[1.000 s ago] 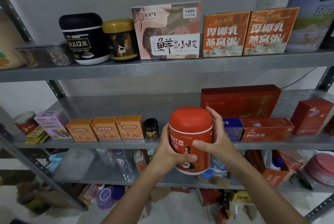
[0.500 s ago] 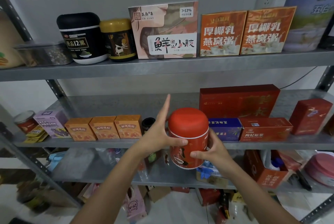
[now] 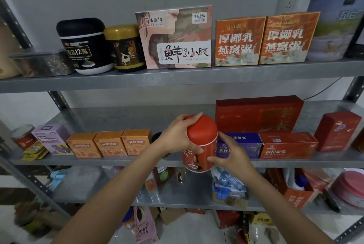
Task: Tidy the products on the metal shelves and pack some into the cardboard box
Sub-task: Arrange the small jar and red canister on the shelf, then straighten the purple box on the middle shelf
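Left hand grips the domed lid of the red jar from the left, with the fingers curled over the top and the thumb on the front just under the lid. Right hand holds the jar's lower right side, thumb across the label and fingers wrapped round the far side. Both hands are closed on the jar.

The jar is nearly upright in front of the middle shelf, at about the midpoint of its front edge. Its lid is above that edge and its base below it; whether it touches the shelf cannot be told.

Along that front edge, left of the jar, three orange boxes stand side by side. A dark pot shows between them and the left hand, and a purple box stands nearer the left end. Right of the jar lie a blue box, partly behind the right hand, and a flat red box touching it. Behind those two stands a big red box. A tall red box stands near the right end.

On the top shelf, left to right, are a black jar, a gold jar, a pink box and two orange cartons — all close to the front edge.
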The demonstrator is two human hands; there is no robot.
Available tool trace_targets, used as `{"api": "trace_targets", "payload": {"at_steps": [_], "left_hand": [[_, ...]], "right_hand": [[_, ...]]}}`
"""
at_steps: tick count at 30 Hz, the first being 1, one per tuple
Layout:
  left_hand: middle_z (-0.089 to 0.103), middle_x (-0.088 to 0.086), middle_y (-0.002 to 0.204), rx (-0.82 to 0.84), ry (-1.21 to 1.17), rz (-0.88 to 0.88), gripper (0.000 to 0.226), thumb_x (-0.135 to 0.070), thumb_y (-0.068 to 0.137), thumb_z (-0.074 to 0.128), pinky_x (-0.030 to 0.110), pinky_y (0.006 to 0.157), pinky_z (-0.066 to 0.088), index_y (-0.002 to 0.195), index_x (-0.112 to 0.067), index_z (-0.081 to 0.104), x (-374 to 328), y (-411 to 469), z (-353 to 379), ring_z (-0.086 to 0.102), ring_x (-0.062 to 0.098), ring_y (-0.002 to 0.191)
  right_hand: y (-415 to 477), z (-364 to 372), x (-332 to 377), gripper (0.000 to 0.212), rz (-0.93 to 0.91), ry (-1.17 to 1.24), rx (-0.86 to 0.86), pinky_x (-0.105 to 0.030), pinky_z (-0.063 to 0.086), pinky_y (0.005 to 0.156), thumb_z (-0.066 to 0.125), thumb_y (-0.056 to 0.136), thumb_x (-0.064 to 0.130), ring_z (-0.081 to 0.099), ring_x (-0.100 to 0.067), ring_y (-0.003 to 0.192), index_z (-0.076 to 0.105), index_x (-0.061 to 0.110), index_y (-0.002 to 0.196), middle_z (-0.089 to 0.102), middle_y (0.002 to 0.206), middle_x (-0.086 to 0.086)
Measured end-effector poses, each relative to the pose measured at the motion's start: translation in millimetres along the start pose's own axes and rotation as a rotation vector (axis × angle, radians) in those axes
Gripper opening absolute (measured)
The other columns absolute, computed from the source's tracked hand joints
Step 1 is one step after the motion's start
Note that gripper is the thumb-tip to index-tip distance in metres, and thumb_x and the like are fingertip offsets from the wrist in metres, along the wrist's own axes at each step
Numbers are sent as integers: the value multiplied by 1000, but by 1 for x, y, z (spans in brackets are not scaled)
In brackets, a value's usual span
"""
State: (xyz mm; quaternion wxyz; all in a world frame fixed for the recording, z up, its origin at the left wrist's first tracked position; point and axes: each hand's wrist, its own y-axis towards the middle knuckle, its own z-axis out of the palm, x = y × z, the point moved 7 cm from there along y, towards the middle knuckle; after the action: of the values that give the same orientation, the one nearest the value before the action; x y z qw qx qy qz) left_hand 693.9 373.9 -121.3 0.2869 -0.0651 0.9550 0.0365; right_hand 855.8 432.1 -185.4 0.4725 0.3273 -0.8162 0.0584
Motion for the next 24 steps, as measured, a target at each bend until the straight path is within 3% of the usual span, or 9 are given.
{"api": "trace_targets", "payload": {"at_steps": [2,4,8,10,13,17,21,24], "left_hand": [[22,3,152,-6,12,-41,114,-37,62,90,41,103,45,152,-42,20,6,10,1,35,28,134],[21,4,154,-12,41,-92,115,-38,62,90,46,105,44,153,-40,19,13,21,3,34,30,135],[15,9,157,-13,134,-134,117,-37,65,88,51,106,42,155,-36,14,26,37,20,32,35,138],[14,10,158,-18,143,-157,116,-36,66,88,52,107,40,155,-34,13,37,41,31,31,36,139],[15,12,157,-61,106,-215,115,-39,69,86,53,108,39,156,-31,11,52,46,32,27,37,141],[-1,11,163,-64,436,-107,111,-42,78,78,48,120,20,156,-16,4,44,53,31,-2,32,150],[-7,11,164,-56,501,-60,101,-37,87,69,46,120,10,156,-27,-4,42,54,41,-5,31,150],[-4,14,163,-60,536,-61,96,-38,90,66,44,120,6,156,-30,-3,41,58,42,-3,33,150]], "right_hand": [[8,-10,-6,88,-56,-294,-2,-36,16,119,75,82,35,22,-15,145,24,22,152,24,156,8],[18,-13,-26,92,-12,-619,77,-35,-7,118,63,90,43,-4,-15,149,2,22,155,-3,161,6],[20,-1,-71,105,89,-939,268,-45,-14,115,55,90,56,-23,-22,145,-26,22,147,-32,152,0],[15,7,-84,111,96,-975,290,-45,-16,113,57,87,58,-29,-20,139,-33,21,140,-31,154,-2],[18,8,-89,110,99,-983,272,-44,-19,110,58,87,56,-32,-17,133,-29,23,146,-35,150,0],[20,8,-90,109,101,-995,259,-44,-21,109,57,88,56,-32,-18,134,-30,23,145,-36,144,1],[21,10,-95,117,78,-935,206,-42,-25,108,67,82,53,-27,-20,138,-33,33,140,-29,149,0],[20,11,-98,114,100,-980,240,-44,-22,110,61,86,54,-31,-20,136,-35,25,139,-36,146,-1]]}}
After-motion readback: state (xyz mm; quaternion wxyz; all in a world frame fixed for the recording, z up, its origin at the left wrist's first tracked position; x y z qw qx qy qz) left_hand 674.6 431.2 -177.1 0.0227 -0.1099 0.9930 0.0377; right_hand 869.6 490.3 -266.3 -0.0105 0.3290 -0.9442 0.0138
